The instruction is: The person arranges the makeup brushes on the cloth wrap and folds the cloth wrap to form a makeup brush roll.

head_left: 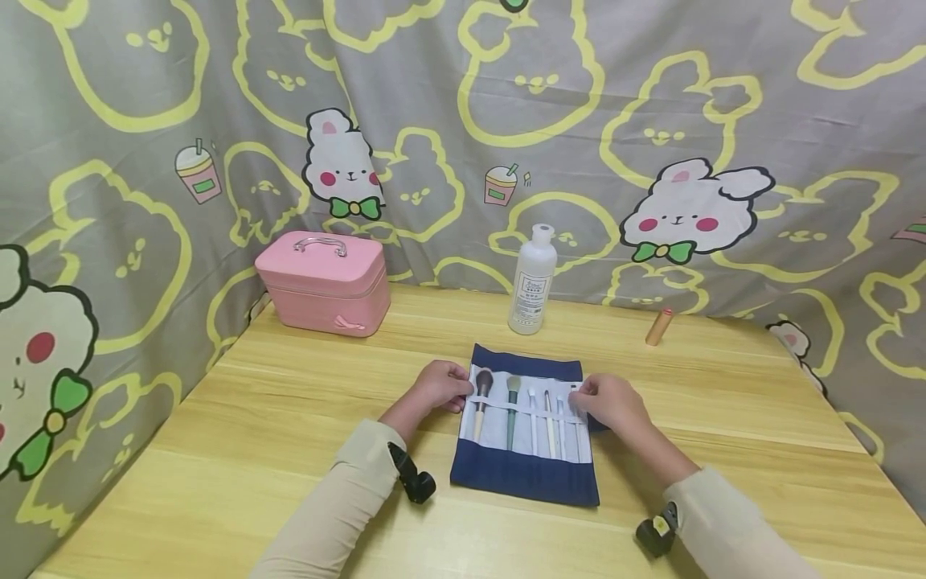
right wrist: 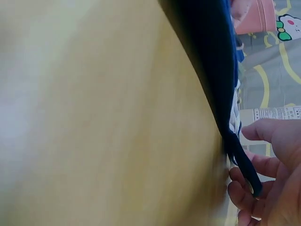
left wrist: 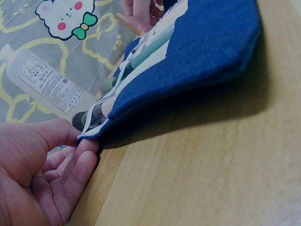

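A navy makeup brush roll (head_left: 524, 476) lies unfolded in the middle of the table, its pale lining facing up. Several brushes stand in its slots under a pale band, among them a dark fluffy brush (head_left: 483, 388) and a green-handled brush (head_left: 513, 398). My left hand (head_left: 443, 386) pinches the roll's left edge between thumb and fingers, seen closely in the left wrist view. At the right edge, my right hand (head_left: 613, 400) grips the roll beside its navy strap (right wrist: 247, 172), which hangs across the fingers. The right fingertips are partly hidden behind the cloth.
A pink case (head_left: 318, 285) with a metal handle stands at the back left. Behind the roll is a white labelled bottle (head_left: 533, 281), upright. A small orange-brown tube (head_left: 659, 328) stands at the back right. Patterned curtain (head_left: 434, 96) borders the wooden table (head_left: 253, 450).
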A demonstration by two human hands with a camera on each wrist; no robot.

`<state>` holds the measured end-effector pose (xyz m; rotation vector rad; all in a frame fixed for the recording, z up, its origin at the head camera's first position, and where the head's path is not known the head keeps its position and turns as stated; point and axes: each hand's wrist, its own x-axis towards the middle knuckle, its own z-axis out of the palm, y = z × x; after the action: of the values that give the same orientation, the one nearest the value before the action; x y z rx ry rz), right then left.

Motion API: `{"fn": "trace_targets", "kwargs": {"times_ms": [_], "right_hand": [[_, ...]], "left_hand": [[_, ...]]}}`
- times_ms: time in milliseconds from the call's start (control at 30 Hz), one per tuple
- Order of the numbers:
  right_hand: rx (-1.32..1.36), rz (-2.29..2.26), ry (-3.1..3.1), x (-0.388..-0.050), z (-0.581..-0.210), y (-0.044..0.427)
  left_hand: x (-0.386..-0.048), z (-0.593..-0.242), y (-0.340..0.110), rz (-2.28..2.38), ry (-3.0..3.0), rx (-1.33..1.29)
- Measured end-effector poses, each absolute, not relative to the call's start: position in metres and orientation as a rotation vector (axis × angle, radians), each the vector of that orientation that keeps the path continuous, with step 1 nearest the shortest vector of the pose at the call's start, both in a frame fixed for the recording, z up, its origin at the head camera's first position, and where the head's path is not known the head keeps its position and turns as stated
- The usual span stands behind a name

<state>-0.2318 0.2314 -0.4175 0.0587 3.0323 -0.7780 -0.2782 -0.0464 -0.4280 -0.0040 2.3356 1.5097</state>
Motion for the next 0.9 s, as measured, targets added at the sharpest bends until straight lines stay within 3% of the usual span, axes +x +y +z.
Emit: {"fn": "trace_targets", "kwargs": {"times_ms": [900], "right_hand": [[0.017, -0.827, 2.953, -0.2334, -0.4165, 0.2320]], "left_hand": [[-0.2772, -0.4242, -0.0466, 1.496, 2.329, -0.012]]}}
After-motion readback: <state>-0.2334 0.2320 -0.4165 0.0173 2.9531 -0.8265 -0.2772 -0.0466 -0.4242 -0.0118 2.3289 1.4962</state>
